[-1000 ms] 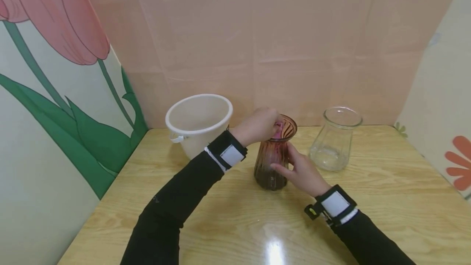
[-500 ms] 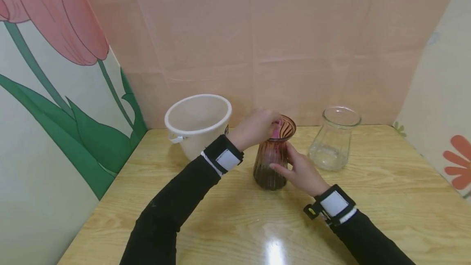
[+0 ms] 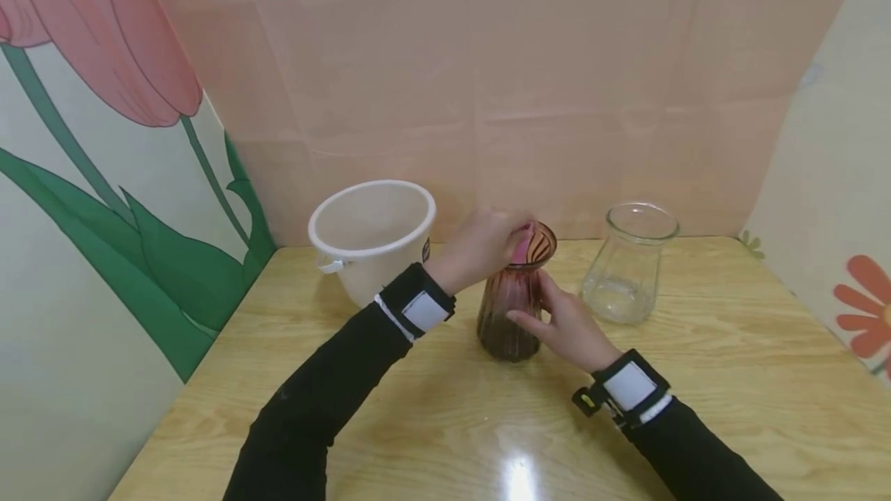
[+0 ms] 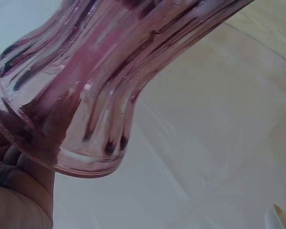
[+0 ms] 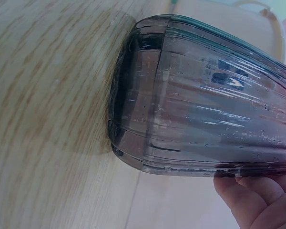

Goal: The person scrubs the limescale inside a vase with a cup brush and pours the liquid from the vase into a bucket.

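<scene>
Head view is showing you a pale wooden worktop (image 3: 731,377) boxed in by pink and flower-printed panels. At its far left a white plastic bucket (image 3: 372,234) is standing upright, and at the far right a clear glass vase (image 3: 629,265) is standing well apart from it. Between the two, nearer to you, a ribbed purple glass vase (image 3: 511,308) is standing upright on the wood.

Your right hand (image 3: 567,327) is steadying that purple vase low on its body, fingers (image 5: 250,195) curled against the glass from the right side; the right wrist view is showing them pressing on the ribbed wall just above the dark base. Your left hand (image 3: 480,246) is reaching over the flared rim from the left, fingers bunched and pinching a small pink item (image 3: 520,246) at the mouth of the vase; what that item is, you cannot tell from here. The left wrist view is showing the rim close up with your fingers (image 4: 14,191) tucked just beside it.

Both arms are wearing black sleeves with strapped wrist bands.
</scene>
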